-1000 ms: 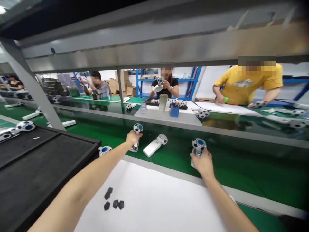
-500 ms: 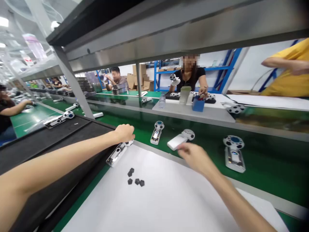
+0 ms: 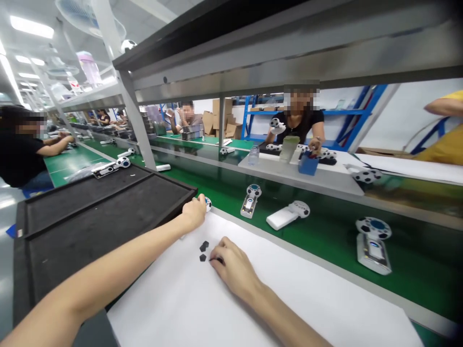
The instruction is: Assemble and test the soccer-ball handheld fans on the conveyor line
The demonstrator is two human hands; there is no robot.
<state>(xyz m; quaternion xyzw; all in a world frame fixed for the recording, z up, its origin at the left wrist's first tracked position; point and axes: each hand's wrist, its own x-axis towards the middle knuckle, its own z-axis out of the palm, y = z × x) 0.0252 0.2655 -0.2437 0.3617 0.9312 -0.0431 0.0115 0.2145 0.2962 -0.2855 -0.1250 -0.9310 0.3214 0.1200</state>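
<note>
My left hand is closed around a white handheld device with a football-patterned head; most of its body is hidden behind the hand and forearm. My right hand rests low over the white sheet, thumb and fingertips pinched on a small black pentagon piece. Just left of those fingertips lie several loose black pentagons. Beyond the sheet, on the green belt, a white device lies back side up. Two others, an open-bodied device and a nearer one, show their insides.
A black tray stands at the left, with another device at its far edge. A grey post and an overhead shelf frame the view. Across the belt a co-worker works beside a blue box.
My right hand has left the white device on the belt and come down to the black pentagons. My left hand stays on its device. The view has swung left.
</note>
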